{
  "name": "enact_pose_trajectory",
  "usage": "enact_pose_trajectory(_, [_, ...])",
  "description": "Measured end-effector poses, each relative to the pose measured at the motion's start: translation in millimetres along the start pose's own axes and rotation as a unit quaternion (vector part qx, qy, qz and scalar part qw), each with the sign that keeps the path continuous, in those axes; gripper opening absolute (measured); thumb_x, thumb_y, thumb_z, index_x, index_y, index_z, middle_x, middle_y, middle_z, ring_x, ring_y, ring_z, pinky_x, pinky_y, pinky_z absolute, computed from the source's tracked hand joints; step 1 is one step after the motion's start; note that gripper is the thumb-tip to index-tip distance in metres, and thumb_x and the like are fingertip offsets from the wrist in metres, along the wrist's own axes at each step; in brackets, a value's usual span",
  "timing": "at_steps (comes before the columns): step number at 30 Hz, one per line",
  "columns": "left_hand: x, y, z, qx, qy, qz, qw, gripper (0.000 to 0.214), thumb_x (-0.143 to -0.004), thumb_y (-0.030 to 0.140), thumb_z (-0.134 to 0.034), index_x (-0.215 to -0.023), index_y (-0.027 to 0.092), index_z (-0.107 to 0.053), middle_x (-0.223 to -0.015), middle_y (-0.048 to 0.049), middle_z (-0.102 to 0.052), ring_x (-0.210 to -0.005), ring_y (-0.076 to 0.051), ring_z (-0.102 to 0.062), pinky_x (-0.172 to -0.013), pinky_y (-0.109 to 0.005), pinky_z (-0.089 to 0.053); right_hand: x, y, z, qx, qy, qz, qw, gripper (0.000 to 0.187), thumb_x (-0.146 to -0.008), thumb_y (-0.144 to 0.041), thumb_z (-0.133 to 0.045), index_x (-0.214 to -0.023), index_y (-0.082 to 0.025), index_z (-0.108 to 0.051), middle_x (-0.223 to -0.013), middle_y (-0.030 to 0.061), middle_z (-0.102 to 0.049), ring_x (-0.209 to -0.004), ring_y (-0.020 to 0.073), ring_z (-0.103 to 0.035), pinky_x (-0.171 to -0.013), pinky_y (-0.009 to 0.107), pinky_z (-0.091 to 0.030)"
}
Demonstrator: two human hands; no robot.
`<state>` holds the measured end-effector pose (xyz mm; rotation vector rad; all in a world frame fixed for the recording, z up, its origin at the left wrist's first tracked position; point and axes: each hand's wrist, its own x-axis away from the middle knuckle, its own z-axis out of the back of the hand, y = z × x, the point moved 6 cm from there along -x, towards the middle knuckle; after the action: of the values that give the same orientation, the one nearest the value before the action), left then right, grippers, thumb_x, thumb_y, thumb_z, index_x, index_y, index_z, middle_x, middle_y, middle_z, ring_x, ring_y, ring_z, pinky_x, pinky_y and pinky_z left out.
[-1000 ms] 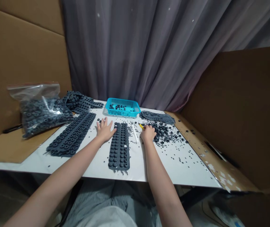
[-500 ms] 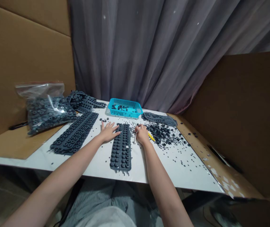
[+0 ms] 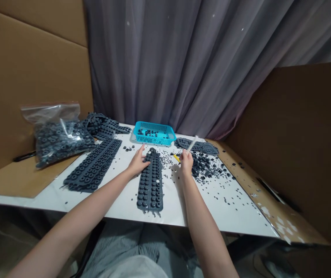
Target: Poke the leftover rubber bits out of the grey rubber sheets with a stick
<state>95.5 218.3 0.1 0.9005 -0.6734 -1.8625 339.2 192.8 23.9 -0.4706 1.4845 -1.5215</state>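
My left hand (image 3: 139, 163) lies with spread fingers on the far end of a dark grey rubber strip of round studs (image 3: 150, 185), holding nothing. My right hand (image 3: 186, 161) grips a thin white rod (image 3: 192, 144), which points up and away from me. A yellow object (image 3: 176, 157) lies just left of my right fingers, partly hidden by them. To the right of that hand is a heap of loose black rubber pieces (image 3: 203, 166), almost touching it.
A second studded strip (image 3: 92, 165) lies left of my left hand. A turquoise plastic basket (image 3: 154, 133) holds loose pieces at the far edge. A zip bag of rubber rings (image 3: 58, 139), more strips and scattered bits cover the white table (image 3: 220, 216). Cardboard walls stand at both sides.
My right hand has lifted the white rod off the table and moved up and right, toward the heap. My left hand has slid farther along the strip, away from me.
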Motion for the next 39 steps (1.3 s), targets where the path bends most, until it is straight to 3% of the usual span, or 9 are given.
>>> enact_pose_trajectory(3, [-3.3, -5.3, 0.7, 0.009, 0.022, 0.020, 1.000, 0.093, -0.073, 0.022, -0.069, -0.149, 0.014, -0.016, -0.118, -0.0155, -0.058, -0.099, -0.026, -0.059, -0.087, -0.040, -0.049, 5.1, 3.2, -15.4, -0.079, -0.046, -0.041, 0.995, 0.042, -0.083, -0.058, -0.029, -0.068, -0.022, -0.045, -0.054, -0.0016, -0.049, -0.047, 0.0128, -0.045, -0.047, 0.024, -0.038])
enact_pose_trajectory(6, [-4.4, -2.9, 0.1, 0.026, 0.027, 0.000, 0.999, 0.081, -0.072, 0.019, -0.070, -0.144, 0.019, -0.031, -0.112, -0.0097, -0.059, -0.099, -0.023, -0.059, -0.091, -0.039, -0.047, 17.1, 5.9, -35.2, -0.131, -0.094, -0.069, 0.985, 0.040, -0.082, -0.055, -0.037, -0.072, -0.020, -0.054, -0.044, -0.0042, -0.047, -0.036, 0.0110, -0.041, -0.039, 0.023, -0.035])
enact_pose_trajectory(12, [-9.9, -2.5, -2.1, 0.040, 0.045, 0.002, 0.998, 0.091, -0.075, 0.012, -0.064, -0.148, 0.023, -0.012, -0.120, -0.0112, -0.053, -0.086, -0.016, -0.063, -0.078, -0.031, -0.053, 34.0, 7.8, -60.6, -0.204, -0.152, -0.067, 0.965, 0.044, -0.065, -0.056, -0.067, -0.087, -0.019, -0.061, -0.068, 0.0024, -0.068, -0.057, 0.0151, -0.064, -0.059, 0.028, -0.054])
enact_pose_trajectory(16, [-12.0, 7.5, 5.5, -0.036, 0.064, -0.010, 0.997, 0.080, -0.074, 0.022, -0.066, -0.145, 0.023, -0.028, -0.140, -0.0140, -0.039, -0.122, -0.028, -0.047, -0.102, -0.045, -0.039, 37.0, 3.9, -64.6, -0.198, -0.179, -0.031, 0.963, 0.035, -0.064, -0.049, -0.074, -0.078, -0.018, -0.062, -0.072, 0.0051, -0.070, -0.069, 0.0201, -0.068, -0.069, 0.035, -0.056])
enact_pose_trajectory(18, [-9.7, 15.1, 4.3, -0.081, 0.047, -0.028, 0.995, 0.067, -0.074, 0.029, -0.067, -0.136, 0.026, -0.044, -0.147, -0.0090, -0.032, -0.135, -0.031, -0.028, -0.112, -0.049, -0.021, 37.6, -0.9, -63.2, -0.175, -0.198, 0.002, 0.964, 0.028, -0.067, -0.044, -0.073, -0.073, -0.019, -0.064, -0.077, 0.0066, -0.071, -0.076, 0.0213, -0.068, -0.074, 0.036, -0.055])
enact_pose_trajectory(21, [-4.5, 18.3, -5.1, -0.139, -0.009, -0.028, 0.990, 0.045, -0.075, 0.041, -0.067, -0.118, 0.027, -0.063, -0.145, -0.0072, -0.039, -0.138, -0.036, -0.023, -0.112, -0.059, -0.005, 38.9, -8.1, -60.6, -0.133, -0.244, 0.056, 0.959, 0.019, -0.065, -0.036, -0.076, -0.067, -0.019, -0.066, -0.090, 0.0083, -0.072, -0.089, 0.0232, -0.066, -0.082, 0.038, -0.052])
enact_pose_trajectory(29, [9.4, 22.7, -4.8, -0.229, -0.077, -0.020, 0.970, 0.061, -0.084, 0.051, -0.054, -0.139, 0.027, -0.043, -0.156, -0.0097, -0.017, -0.143, -0.034, -0.006, -0.109, -0.061, 0.005, 44.2, -8.9, -60.0, -0.066, -0.324, 0.129, 0.935, 0.017, -0.075, -0.035, -0.068, -0.074, -0.019, -0.063, -0.102, 0.0118, -0.071, -0.098, 0.0258, -0.066, -0.082, 0.039, -0.052])
enact_pose_trajectory(34, [20.7, 36.0, 1.1, -0.241, -0.121, -0.043, 0.962, 0.057, -0.082, 0.051, -0.057, -0.133, 0.027, -0.053, -0.154, -0.0107, -0.022, -0.142, -0.037, -0.010, -0.108, -0.063, 0.005, 47.8, -13.1, -60.7, -0.010, -0.326, 0.177, 0.929, 0.012, -0.079, -0.032, -0.063, -0.077, -0.020, -0.061, -0.103, 0.0108, -0.071, -0.094, 0.0249, -0.068, -0.082, 0.039, -0.051])
enact_pose_trajectory(39, [23.6, 42.5, 3.8, -0.223, -0.175, -0.078, 0.956, 0.041, -0.081, 0.049, -0.060, -0.120, 0.036, -0.063, -0.154, -0.0031, -0.024, -0.143, -0.032, -0.010, -0.109, -0.061, 0.008, 46.3, -14.2, -63.2, 0.045, -0.336, 0.216, 0.916, 0.009, -0.082, -0.029, -0.059, -0.078, -0.021, -0.061, -0.104, 0.0076, -0.072, -0.094, 0.0222, -0.067, -0.082, 0.037, -0.050])
